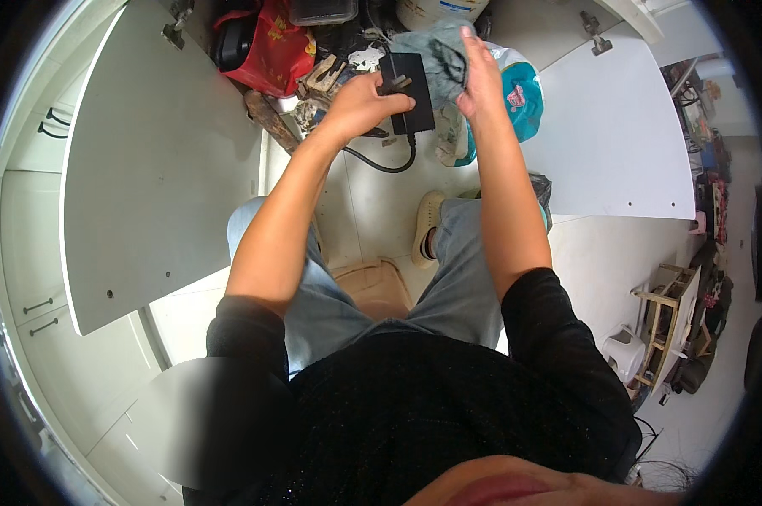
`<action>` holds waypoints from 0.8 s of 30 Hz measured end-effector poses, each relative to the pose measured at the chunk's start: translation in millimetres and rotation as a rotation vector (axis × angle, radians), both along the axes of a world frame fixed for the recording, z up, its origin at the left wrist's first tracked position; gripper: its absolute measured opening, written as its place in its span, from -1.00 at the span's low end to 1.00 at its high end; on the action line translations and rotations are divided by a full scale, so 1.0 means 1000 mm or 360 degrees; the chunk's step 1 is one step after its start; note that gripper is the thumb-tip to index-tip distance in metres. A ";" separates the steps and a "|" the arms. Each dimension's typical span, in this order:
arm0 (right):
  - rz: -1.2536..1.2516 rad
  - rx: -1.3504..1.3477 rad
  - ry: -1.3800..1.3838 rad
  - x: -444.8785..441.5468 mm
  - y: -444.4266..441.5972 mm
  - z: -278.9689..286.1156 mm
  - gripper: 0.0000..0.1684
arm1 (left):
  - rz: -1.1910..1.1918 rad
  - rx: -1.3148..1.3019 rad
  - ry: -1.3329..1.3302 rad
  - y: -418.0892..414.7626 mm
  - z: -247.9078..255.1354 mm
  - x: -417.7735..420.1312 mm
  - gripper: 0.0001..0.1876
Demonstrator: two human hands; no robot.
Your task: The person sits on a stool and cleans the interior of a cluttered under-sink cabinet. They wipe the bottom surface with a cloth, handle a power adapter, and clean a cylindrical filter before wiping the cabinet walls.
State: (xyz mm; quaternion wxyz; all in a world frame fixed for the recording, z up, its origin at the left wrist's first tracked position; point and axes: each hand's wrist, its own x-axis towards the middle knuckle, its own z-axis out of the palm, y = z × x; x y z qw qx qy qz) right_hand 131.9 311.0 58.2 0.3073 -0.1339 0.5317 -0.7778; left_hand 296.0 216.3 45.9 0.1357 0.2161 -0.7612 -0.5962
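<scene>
My left hand [371, 104] grips a flat black box with a cable, which looks like a power adapter [423, 95]; a metal-pronged or grey piece lies across it by my fingers. From the adapter's lower end a thick black cable [384, 169] curves off to the left. A grey-green cloth [428, 44] with dark stains is in my right hand [482, 79], its fingers pointing up along the cloth's right edge. Just below and right of the cloth stands a teal and white plastic bag [523, 104].
Cabinet doors stand open at the left [159, 171] and right [615, 139]. Inside are a red bag [283, 60], a clear-lidded container [324, 11], a white bucket [441, 11] and a wooden handle [270, 120]. A brownish plastic stool [374, 284] shows between my legs.
</scene>
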 end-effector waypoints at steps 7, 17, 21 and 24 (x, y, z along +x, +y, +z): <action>0.0232 0.0295 -0.0080 0.023 -0.012 -0.023 -0.41 | -0.0075 -0.0122 -0.0150 0.000 -0.001 0.001 -0.59; 0.0494 0.0060 -0.0412 -0.020 0.001 -0.033 -0.60 | -0.0400 -0.0436 -0.0523 -0.001 0.004 0.007 -0.50; 0.0725 0.0322 0.0124 0.022 0.002 -0.019 -0.36 | -0.0428 -0.0791 -0.0783 0.007 0.012 0.007 -0.50; 0.0610 0.0367 0.0189 0.026 -0.007 -0.026 -0.37 | -0.0445 -0.0878 -0.0684 0.010 0.005 0.008 -0.52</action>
